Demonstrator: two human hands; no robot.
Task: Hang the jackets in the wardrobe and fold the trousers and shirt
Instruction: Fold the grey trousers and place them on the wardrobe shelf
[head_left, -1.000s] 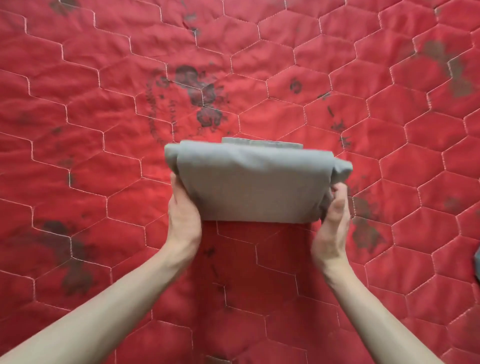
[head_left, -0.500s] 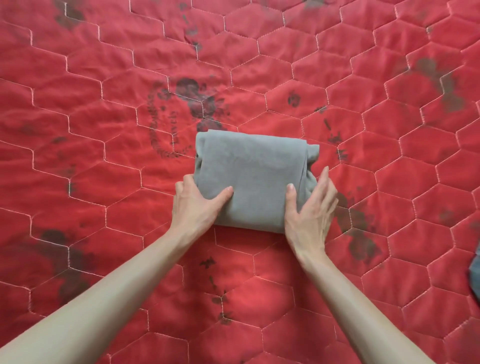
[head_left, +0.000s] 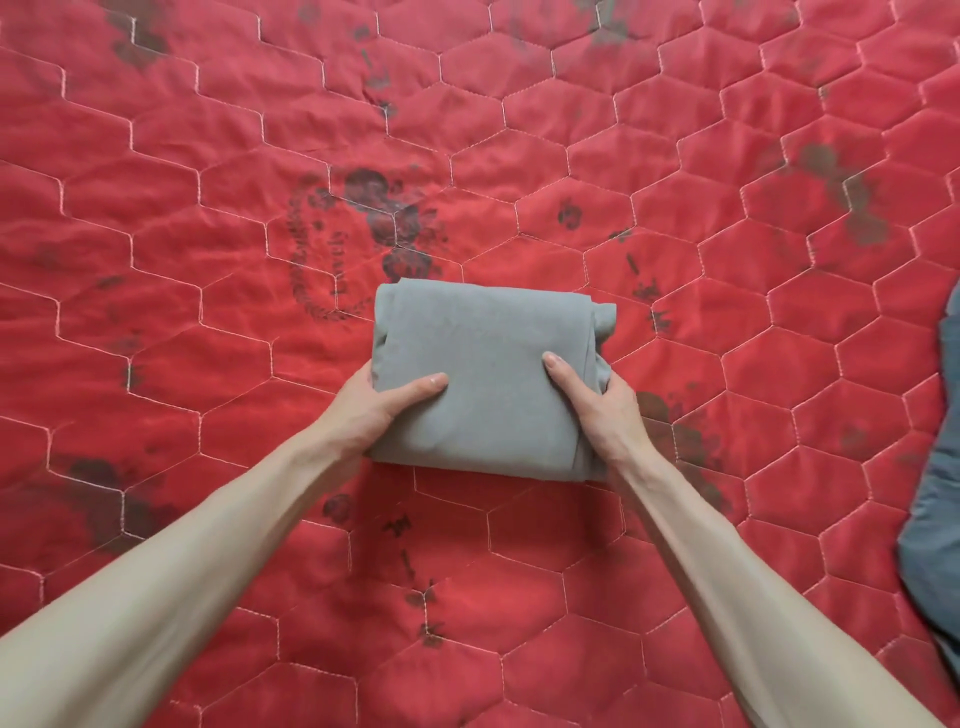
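Head view shows the fingers first: the left thumb (head_left: 423, 383) lies flat on top of the folded grey cotton garment (head_left: 488, 374), and the other left fingers are hidden below its left edge, so the left hand (head_left: 374, 410) is clamped on that side with cloth between thumb and fingers. The right thumb (head_left: 558, 366) presses on the top face as well; the remaining right fingers curl around the right edge, so the right hand (head_left: 605, 415) is closed on the bundle too. Both bare forearms run back toward the near edge of the red quilted bedspread with hexagon stitching (head_left: 208, 156).

The garment is a compact rectangle near the middle of the bedspread, its far edge beside a dark printed emblem (head_left: 363, 244). Whether it rests fully on the quilt or is slightly raised, I cannot tell. Whether it is the shirt or the trousers is also unclear.

Risks from here, as I judge them:
1. A loose roll of cloth sticks out at the far right corner; any lift or slide could pull it free and open the fold.
2. Only the near half is gripped by the 2 hands, so the far layers may sag or fan apart.
3. A dark blue-grey garment (head_left: 935, 493) lies at the right edge of the bedspread; setting the bundle down too close could snag it.
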